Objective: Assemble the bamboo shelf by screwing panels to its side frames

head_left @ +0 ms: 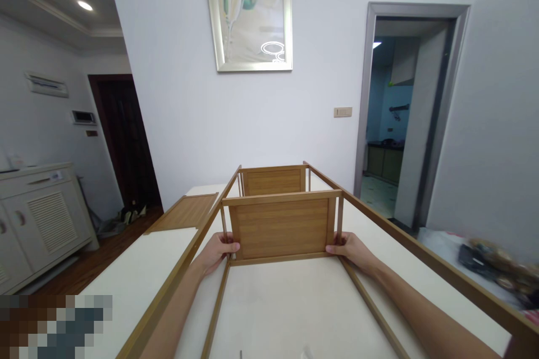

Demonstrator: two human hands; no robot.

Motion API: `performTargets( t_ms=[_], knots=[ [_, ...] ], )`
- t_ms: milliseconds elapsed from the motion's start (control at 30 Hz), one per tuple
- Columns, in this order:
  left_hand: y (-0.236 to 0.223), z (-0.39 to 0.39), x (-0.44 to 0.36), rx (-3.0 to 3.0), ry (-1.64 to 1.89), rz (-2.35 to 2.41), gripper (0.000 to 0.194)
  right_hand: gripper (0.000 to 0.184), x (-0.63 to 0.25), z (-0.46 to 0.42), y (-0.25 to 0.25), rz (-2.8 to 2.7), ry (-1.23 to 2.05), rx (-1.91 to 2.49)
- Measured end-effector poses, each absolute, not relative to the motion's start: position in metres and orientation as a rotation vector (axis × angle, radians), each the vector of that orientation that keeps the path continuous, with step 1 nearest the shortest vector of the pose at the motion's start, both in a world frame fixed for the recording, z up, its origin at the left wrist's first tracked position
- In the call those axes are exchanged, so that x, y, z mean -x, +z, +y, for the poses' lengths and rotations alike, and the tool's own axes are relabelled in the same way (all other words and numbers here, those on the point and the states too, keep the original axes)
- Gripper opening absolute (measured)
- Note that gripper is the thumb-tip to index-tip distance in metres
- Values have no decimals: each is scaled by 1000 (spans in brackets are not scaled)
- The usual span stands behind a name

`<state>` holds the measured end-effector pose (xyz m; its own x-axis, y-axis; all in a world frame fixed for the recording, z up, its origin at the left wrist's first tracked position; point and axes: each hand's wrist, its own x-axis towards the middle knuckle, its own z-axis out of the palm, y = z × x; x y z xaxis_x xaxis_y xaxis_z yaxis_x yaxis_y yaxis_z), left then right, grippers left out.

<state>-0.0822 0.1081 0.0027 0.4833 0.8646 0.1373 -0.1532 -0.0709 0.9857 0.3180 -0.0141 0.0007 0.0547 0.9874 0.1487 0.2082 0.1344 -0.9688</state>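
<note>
A brown wooden rack frame [364, 206] with long side rails lies lengthwise on a white table [278, 303]. Across its middle stands a slatted wooden panel [282, 227], upright between the rails. My left hand [215, 253] grips the panel's lower left edge beside a thin upright bar, thumb on the near face. At the lower right edge, my right hand [351, 249] holds the panel the same way. The fingers behind the panel and bars are partly hidden. Farther back, a second wooden panel [273, 180] closes the far end of the frame.
A loose wooden panel [183, 213] lies flat on the table to the left of the frame. Assorted items [492, 263] rest on a pale covering at the right. A white cabinet [42, 219] stands at far left, and a doorway [385, 123] opens beyond the table.
</note>
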Motion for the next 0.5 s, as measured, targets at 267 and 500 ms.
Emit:
performTargets(
  t_ms=[267,500],
  knots=[
    [4,98,80,-1376,986,744,44,40,-316,-15,-1,-1308,985,1310],
    [-8,86,91,-1495,1132,932,68,38,-325,-4,-17,-1251,1011,1348]
  ],
)
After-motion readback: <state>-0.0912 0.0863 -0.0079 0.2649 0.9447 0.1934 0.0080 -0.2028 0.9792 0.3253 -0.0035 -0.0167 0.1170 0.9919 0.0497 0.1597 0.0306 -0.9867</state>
